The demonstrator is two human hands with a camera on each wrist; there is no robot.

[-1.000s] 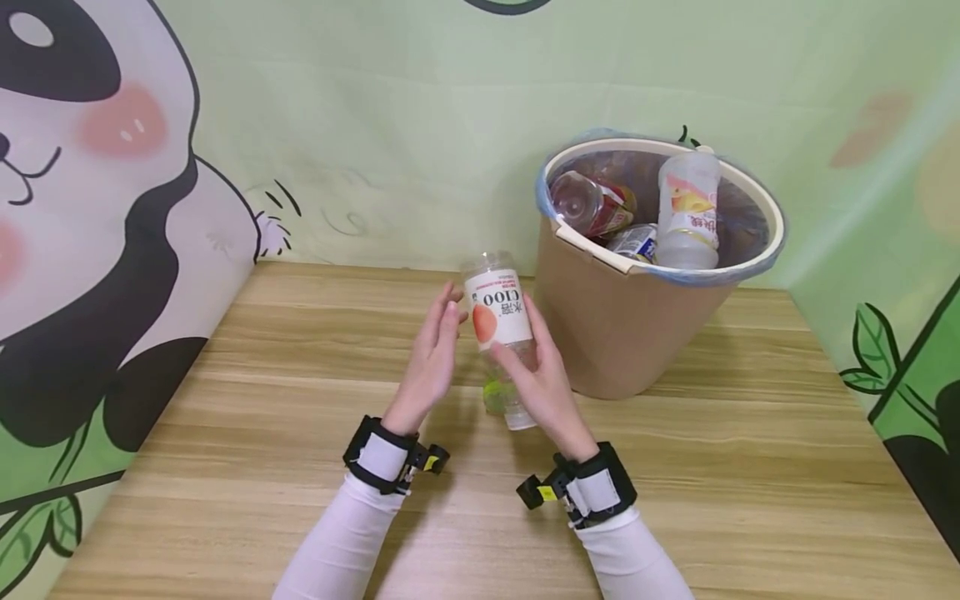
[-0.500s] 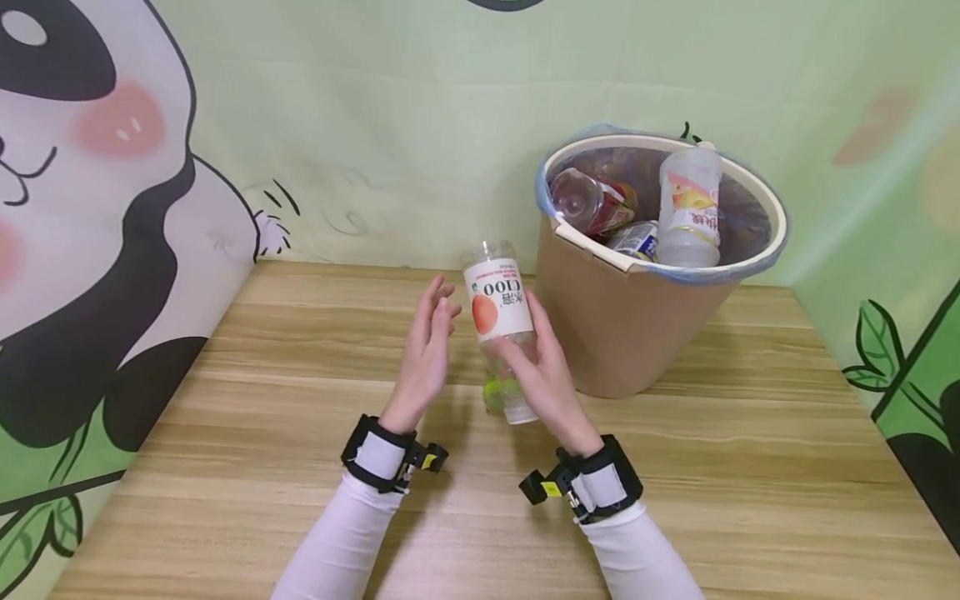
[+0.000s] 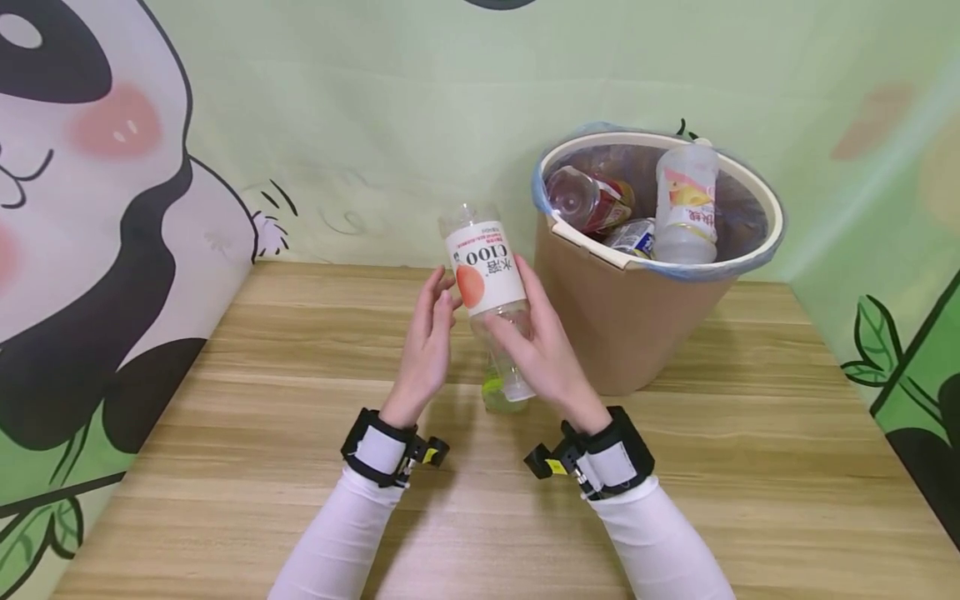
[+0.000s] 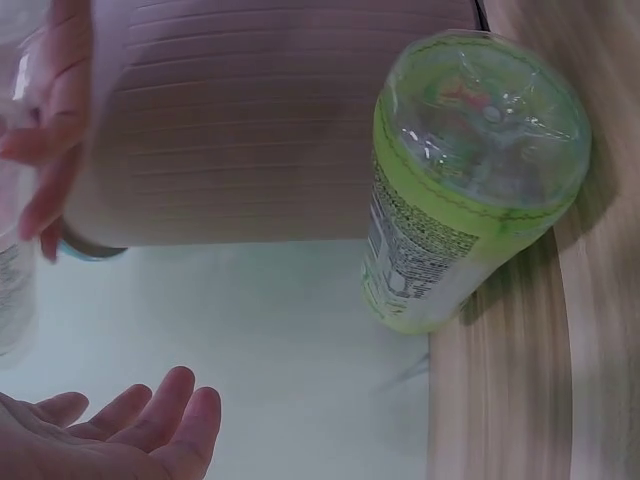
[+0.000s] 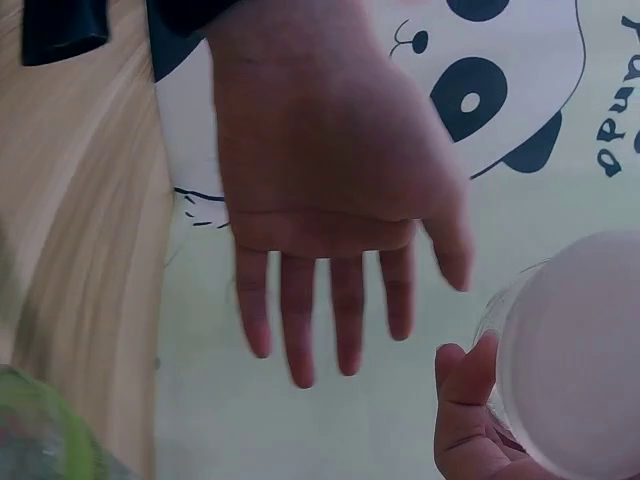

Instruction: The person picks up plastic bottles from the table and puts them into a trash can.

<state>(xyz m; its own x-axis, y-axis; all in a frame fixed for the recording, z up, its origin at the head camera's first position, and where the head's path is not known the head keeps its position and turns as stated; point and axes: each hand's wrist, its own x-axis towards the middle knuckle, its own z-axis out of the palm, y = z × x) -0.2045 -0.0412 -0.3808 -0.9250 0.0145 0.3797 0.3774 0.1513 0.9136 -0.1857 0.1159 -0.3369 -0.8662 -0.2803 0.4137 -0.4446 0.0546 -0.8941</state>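
My right hand (image 3: 546,346) grips a clear plastic bottle (image 3: 489,268) with a white C100 label, thumb across its lower part. It is tilted, its white-capped end toward me. In the right wrist view the white cap (image 5: 580,355) is large beside the right fingertips. My left hand (image 3: 426,346) is held just left of the bottle, fingers loosely extended and holding nothing; the right wrist view shows its palm. On the table below is a green-labelled bottle (image 4: 450,200), mostly hidden by the held bottle in the head view.
A brown bin (image 3: 615,333) with a cream rim and bluish liner stands at the right rear. Inside are a red-labelled bottle (image 3: 592,200), a blue-and-white can (image 3: 633,239) and a frosted white bottle (image 3: 686,204) poking above the rim. A panda-printed backdrop (image 3: 360,125) borders the wooden table (image 3: 285,350).
My right hand has raised the clear bottle up and slightly left, away from the green-labelled bottle. My left hand first drew a little away from the bottle; its fingers remain loose.
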